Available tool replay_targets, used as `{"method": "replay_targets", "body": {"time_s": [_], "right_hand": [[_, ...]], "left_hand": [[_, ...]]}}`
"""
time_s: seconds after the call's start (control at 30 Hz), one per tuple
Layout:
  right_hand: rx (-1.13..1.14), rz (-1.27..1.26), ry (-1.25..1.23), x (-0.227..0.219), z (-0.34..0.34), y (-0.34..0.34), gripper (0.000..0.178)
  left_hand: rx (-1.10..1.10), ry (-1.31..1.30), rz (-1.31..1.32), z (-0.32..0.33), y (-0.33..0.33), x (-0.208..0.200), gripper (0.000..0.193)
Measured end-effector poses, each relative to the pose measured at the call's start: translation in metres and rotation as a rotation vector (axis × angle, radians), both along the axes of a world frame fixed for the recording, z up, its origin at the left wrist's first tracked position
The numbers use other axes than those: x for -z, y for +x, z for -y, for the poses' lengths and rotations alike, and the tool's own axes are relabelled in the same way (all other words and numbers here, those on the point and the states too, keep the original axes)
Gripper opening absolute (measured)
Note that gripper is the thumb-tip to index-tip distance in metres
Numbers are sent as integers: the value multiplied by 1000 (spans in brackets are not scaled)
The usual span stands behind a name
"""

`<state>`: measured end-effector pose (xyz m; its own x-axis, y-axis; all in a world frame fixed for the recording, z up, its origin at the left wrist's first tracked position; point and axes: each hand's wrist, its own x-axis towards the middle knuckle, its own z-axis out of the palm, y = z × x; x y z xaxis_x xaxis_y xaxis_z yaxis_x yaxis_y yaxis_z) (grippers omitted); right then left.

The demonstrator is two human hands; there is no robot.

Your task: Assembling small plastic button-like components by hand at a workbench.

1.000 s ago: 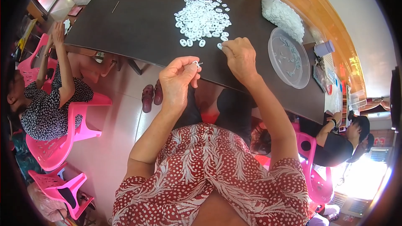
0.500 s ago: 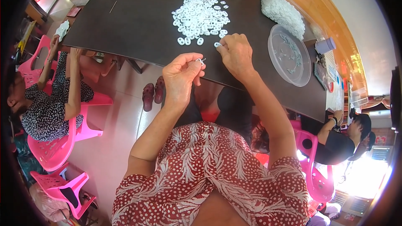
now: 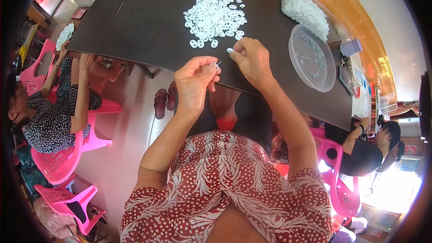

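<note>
Between the thumb and fingers of my left hand is a small white piece with a thin metal bit sticking out; its exact kind is too small to make out. My right hand pinches a white oval two-hole piece just above the table's near part. Beyond both hands lies a heap of white oval two-hole pieces, with a few loose ones along its near edge.
On the right of the dark table stands a round clear tub with small metallic parts inside. Behind it rests a clear bag of white pieces. A thin stick lies at left. People sit on both sides near pink chairs.
My right hand has lifted the white oval piece off the table and drawn it slightly left and nearer. The left hand has stayed in place.
</note>
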<state>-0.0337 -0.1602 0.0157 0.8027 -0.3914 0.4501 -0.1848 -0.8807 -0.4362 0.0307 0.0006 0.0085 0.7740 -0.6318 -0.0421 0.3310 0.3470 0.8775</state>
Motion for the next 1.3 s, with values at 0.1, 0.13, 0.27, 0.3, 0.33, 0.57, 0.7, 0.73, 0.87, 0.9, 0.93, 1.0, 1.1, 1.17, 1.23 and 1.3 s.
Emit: {"method": "replay_targets", "body": {"time_s": [0.1, 0.13, 0.27, 0.3, 0.33, 0.57, 0.7, 0.73, 0.87, 0.9, 0.93, 1.0, 1.1, 1.17, 1.23, 1.3], "right_hand": [[-18, 126, 531, 1, -6, -5, 14], [-53, 136, 713, -3, -6, -8, 15], [-166, 118, 1128, -17, -4, -18, 15], [-163, 119, 1130, -18, -5, -19, 15], [-170, 138, 1199, -19, -7, -20, 15], [-163, 204, 1311, -21, -15, -21, 13], [-165, 212, 1293, -18, -18, -21, 14], [-165, 208, 1283, -18, -20, -22, 13], [-159, 201, 1245, -19, -24, -21, 14], [-159, 200, 1244, -19, -24, -21, 14], [-154, 198, 1229, -19, -25, -20, 14], [-148, 194, 1212, -19, -25, -19, 14], [-147, 189, 1160, -18, -26, -19, 14], [-145, 205, 1128, -19, -28, -18, 14], [-159, 220, 1113, -21, -32, -18, 13], [-172, 236, 1097, -21, -34, -17, 13]], "left_hand": [[5, 2, -4, 1, -1, -2, 16], [8, 8, -5, 1, -1, -3, 16], [10, 15, 2, 1, -3, -8, 15], [16, 11, 0, 2, -3, -9, 15], [21, 7, -1, 3, -5, -10, 14], [1, 27, -27, 5, -12, -14, 12], [-6, 28, -29, 5, -14, -14, 12], [-4, 30, -33, 5, -14, -13, 12], [-3, 35, -22, 4, -14, -11, 11], [-6, 38, -15, 4, -15, -11, 11], [-9, 41, -8, 3, -15, -10, 10], [-8, 41, -10, 3, -14, -10, 10], [-12, 44, -9, 3, -14, -8, 10], [-18, 47, -8, 3, -14, -7, 10], [-29, 54, 17, 3, -13, -5, 10], [-33, 58, 23, 2, -13, -5, 10]]}}
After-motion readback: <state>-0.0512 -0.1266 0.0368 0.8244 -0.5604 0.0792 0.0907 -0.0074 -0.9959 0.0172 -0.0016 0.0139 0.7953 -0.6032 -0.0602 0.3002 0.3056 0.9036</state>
